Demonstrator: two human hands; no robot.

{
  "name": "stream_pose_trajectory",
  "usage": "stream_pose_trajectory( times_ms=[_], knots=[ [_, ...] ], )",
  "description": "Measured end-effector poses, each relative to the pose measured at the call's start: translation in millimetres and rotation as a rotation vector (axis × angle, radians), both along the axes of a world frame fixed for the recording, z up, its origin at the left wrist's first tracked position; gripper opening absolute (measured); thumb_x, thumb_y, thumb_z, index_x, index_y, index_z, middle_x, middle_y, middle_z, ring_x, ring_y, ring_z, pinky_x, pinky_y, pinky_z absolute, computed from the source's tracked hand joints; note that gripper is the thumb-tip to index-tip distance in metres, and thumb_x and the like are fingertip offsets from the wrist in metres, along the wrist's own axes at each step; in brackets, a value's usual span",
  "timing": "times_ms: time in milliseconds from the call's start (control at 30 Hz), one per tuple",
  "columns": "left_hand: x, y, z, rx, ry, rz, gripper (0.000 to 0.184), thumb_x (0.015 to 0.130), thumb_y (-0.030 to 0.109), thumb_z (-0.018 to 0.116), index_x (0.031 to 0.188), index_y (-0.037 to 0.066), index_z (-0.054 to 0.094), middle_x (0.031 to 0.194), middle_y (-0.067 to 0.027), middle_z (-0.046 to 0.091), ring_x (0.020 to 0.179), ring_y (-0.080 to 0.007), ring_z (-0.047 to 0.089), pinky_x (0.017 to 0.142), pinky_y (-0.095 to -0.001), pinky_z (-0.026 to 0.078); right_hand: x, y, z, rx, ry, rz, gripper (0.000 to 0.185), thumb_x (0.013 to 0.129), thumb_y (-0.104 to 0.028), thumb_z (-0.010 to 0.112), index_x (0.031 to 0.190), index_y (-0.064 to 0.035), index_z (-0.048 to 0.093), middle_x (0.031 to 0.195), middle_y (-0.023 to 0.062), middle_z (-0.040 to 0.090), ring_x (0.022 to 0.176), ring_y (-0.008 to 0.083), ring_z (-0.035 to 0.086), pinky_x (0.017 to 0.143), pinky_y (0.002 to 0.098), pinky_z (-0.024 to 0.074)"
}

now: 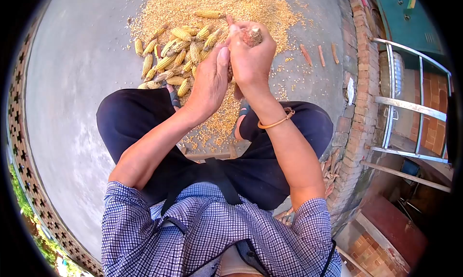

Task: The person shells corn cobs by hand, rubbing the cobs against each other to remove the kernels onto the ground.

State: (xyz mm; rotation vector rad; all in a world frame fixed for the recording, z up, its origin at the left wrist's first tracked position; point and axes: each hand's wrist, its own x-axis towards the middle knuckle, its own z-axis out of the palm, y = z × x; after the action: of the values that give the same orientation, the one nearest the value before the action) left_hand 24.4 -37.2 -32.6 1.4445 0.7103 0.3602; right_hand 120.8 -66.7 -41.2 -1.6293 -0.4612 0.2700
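Observation:
Both hands meet over the corn, pressed close together. My right hand (251, 60) is closed in a fist around a corn cob (251, 36), whose pale, reddish end shows at the top of the fist. My left hand (211, 81) is closed against it, thumb up, with a strip of reddish cob (230, 73) showing between the palms. The rest of what the left hand grips is hidden. Just beyond and to the left lies a heap of yellow ears of corn (179, 53), beside a wide spread of loose kernels (217, 1).
Several bare cobs (321, 55) lie on the grey concrete floor (72, 108) to the right. More cobs (332, 173) rest by the low brick edging (361, 108). A metal frame (419, 110) stands beyond it. Loose kernels (210, 132) are scattered between the feet.

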Motion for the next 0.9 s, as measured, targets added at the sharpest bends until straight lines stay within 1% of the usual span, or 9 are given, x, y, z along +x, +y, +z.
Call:
stream_pose_trajectory(
  times_ms=[67, 167, 300, 400, 467, 567, 700, 833, 900],
  knots=[
    [1, 5, 4, -0.212, 0.012, -0.051, 0.050, 0.106, 0.044, 0.030, 0.129, 0.006, 0.053, 0.069, -0.0021, 0.052, 0.050, -0.0063, 0.043, 0.045, -0.0219, 0.034, 4, 6, -3, 0.007, -0.070, -0.118, 0.019, 0.085, -0.012, 0.072, 0.090, 0.0034, 0.061, 0.091, 0.0185, 0.068, 0.092, 0.0272, 0.068, 0.082, 0.0360, 0.0522],
    [5, 11, 17, -0.494, -0.106, -0.046, 0.043, 0.106, 0.045, 0.032, 0.112, 0.006, 0.051, 0.062, 0.0029, 0.043, 0.044, -0.0045, 0.027, 0.041, -0.0215, 0.020, 13, 4, 8, 0.045, 0.021, 0.050, 0.020, 0.087, -0.014, 0.072, 0.090, 0.0024, 0.062, 0.086, 0.0138, 0.067, 0.081, 0.0177, 0.065, 0.074, 0.0311, 0.0525],
    [1, 23, 8, -0.495, -0.221, -0.035, 0.045, 0.104, 0.048, 0.038, 0.116, 0.006, 0.049, 0.074, -0.0011, 0.047, 0.048, -0.0054, 0.028, 0.044, -0.0206, 0.020, 21, -7, 23, 0.166, 0.368, 0.207, 0.032, 0.088, -0.023, 0.074, 0.105, 0.0016, 0.063, 0.089, 0.0065, 0.067, 0.077, 0.0104, 0.060, 0.070, 0.0256, 0.0501],
    [-2, 26, -4, -0.052, -0.098, -0.045, 0.053, 0.105, 0.046, 0.033, 0.132, 0.002, 0.044, 0.079, -0.0070, 0.055, 0.060, -0.0135, 0.049, 0.054, -0.0301, 0.040, 12, -8, 18, 0.148, 0.306, 0.253, 0.038, 0.090, -0.021, 0.071, 0.117, 0.0028, 0.059, 0.101, 0.0090, 0.066, 0.089, 0.0151, 0.064, 0.078, 0.0284, 0.0520],
    [0, 23, -3, 0.148, 0.030, -0.062, 0.049, 0.106, 0.034, 0.033, 0.137, -0.004, 0.042, 0.090, -0.0198, 0.065, 0.085, -0.0266, 0.066, 0.077, -0.0407, 0.050, 2, -5, 12, 0.183, 0.247, 0.235, 0.033, 0.091, -0.018, 0.070, 0.114, 0.0030, 0.059, 0.098, 0.0095, 0.067, 0.089, 0.0166, 0.066, 0.077, 0.0287, 0.0531],
    [9, 7, -5, 0.364, -0.034, 0.001, 0.044, 0.106, 0.029, 0.035, 0.134, -0.003, 0.045, 0.094, -0.0234, 0.065, 0.090, -0.0261, 0.067, 0.078, -0.0385, 0.050, 0, 4, 4, -0.023, 0.087, 0.011, 0.039, 0.087, -0.022, 0.073, 0.110, 0.0050, 0.058, 0.117, 0.0217, 0.062, 0.111, 0.0266, 0.059, 0.096, 0.0354, 0.0452],
    [8, 0, -10, 0.404, -0.156, 0.032, 0.044, 0.107, 0.028, 0.034, 0.138, -0.002, 0.043, 0.097, -0.0200, 0.065, 0.086, -0.0197, 0.065, 0.075, -0.0367, 0.051, 8, 11, -9, 0.079, 0.061, -0.064, 0.025, 0.086, -0.014, 0.071, 0.095, 0.0066, 0.060, 0.093, 0.0218, 0.069, 0.085, 0.0279, 0.068, 0.078, 0.0364, 0.0522],
    [2, 14, 14, -0.420, -0.196, -0.061, 0.044, 0.106, 0.041, 0.033, 0.121, 0.004, 0.052, 0.073, -0.0035, 0.049, 0.048, -0.0046, 0.031, 0.043, -0.0199, 0.023, 19, 0, 24, 0.128, 0.159, 0.131, 0.027, 0.089, -0.021, 0.073, 0.096, 0.0040, 0.065, 0.079, 0.0103, 0.067, 0.070, 0.0130, 0.062, 0.068, 0.0311, 0.0509],
    [2, 22, 18, -0.618, -0.235, -0.078, 0.047, 0.106, 0.045, 0.031, 0.116, 0.003, 0.052, 0.074, -0.0036, 0.049, 0.047, -0.0054, 0.030, 0.042, -0.0210, 0.023, 29, -9, 28, 0.123, 0.269, 0.193, 0.031, 0.090, -0.027, 0.071, 0.104, 0.0005, 0.067, 0.088, 0.0056, 0.067, 0.078, 0.0102, 0.060, 0.073, 0.0287, 0.0499]
  ],
)
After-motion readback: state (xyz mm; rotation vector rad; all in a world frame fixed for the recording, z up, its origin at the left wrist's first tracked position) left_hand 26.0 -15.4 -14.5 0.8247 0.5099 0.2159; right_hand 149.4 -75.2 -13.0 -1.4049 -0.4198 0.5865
